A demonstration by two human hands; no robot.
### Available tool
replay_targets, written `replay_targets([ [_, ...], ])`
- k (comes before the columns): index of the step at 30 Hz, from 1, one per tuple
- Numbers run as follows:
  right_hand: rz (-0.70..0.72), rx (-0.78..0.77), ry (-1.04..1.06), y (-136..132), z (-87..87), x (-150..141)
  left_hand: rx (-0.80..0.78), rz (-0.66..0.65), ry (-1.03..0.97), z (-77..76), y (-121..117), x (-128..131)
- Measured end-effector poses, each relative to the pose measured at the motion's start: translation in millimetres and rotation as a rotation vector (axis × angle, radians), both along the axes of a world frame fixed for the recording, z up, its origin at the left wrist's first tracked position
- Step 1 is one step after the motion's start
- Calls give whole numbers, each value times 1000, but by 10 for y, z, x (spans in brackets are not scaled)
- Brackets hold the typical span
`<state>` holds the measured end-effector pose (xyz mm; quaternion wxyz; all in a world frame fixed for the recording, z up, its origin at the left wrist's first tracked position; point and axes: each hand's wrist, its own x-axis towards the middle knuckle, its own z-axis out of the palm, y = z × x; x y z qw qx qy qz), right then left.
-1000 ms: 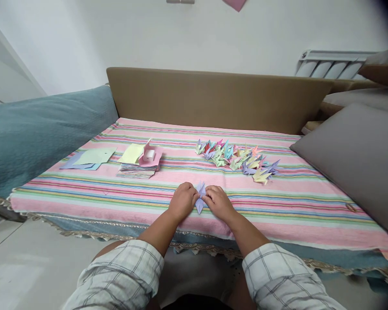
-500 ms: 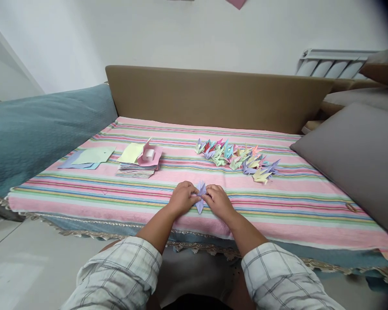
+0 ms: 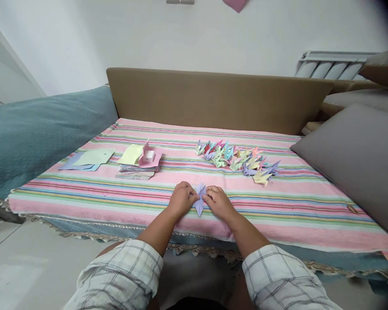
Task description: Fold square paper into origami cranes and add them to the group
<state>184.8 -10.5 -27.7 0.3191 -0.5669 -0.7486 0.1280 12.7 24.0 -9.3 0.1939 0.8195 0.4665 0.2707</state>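
Observation:
A partly folded piece of purple origami paper (image 3: 199, 208) lies between my hands near the front of the striped cloth (image 3: 116, 206). Its narrow points face toward me and away from me. My left hand (image 3: 182, 199) pinches its left side with thumb and fingers. On the opposite side my right hand (image 3: 218, 201) grips the paper the same way. The fingertips hide part of the middle folds. Beyond my right hand lies a cluster of folded paper cranes (image 3: 220, 158) in several colours.
Left of centre stands a stack of square paper (image 3: 136, 171) topped by yellow and pink sheets and a small white object (image 3: 149, 156). Loose sheets (image 3: 93, 157) lie farther left. A grey cushion (image 3: 349, 159) leans at right, near a small brown item (image 3: 352, 209). A brown backrest (image 3: 213, 99) rises behind.
My fingers have shifted slightly on the purple paper, and its far part looks a little wider. Both hands stay in nearly the same place. The view has tilted up slightly.

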Motion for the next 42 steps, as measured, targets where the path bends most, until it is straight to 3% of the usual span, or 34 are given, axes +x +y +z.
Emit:
replay_targets([
  [9,-103,40,48,11,-34,-66,49,36,53,32,-37,32],
  [16,-222,57,63,11,-50,-91,48,152,105,57,-83,80],
  [26,-234,-3,43,41,-30,-81,4,264,157,72,-144,92],
  [36,-200,24,19,32,-43,-76,13,184,138,33,-128,61],
  [42,-109,-93,350,8,-2,-78,33,46,-41,13,-111,26],
])
